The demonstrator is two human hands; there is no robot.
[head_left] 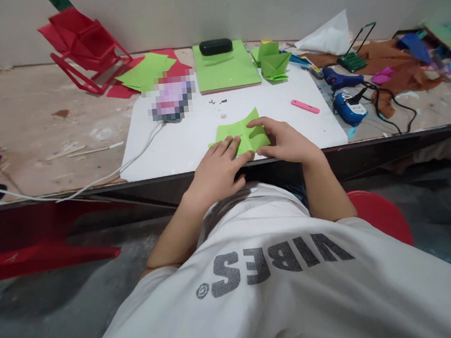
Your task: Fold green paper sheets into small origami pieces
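Note:
A creased piece of light green paper [245,130] lies near the front edge of a white board [183,146]. My left hand [218,165] rests flat on the paper's left part and lower edge, fingers spread. On the right side of the same sheet is my right hand [284,139], its forefinger and thumb apart and touching the paper. Its other fingers are bent and partly hidden. Behind the sheet are some small dark scraps [219,101]. A pink cutter-like tool [305,106] lies to the right.
A phone [173,99] trails a white cable [143,145] leftward. Farther back are a green paper stack [228,73] with a black case [216,46], and folded green paper [275,63]. A red model chair [86,49] stands left; a blue glue gun [342,78] and power block [349,109] lie right.

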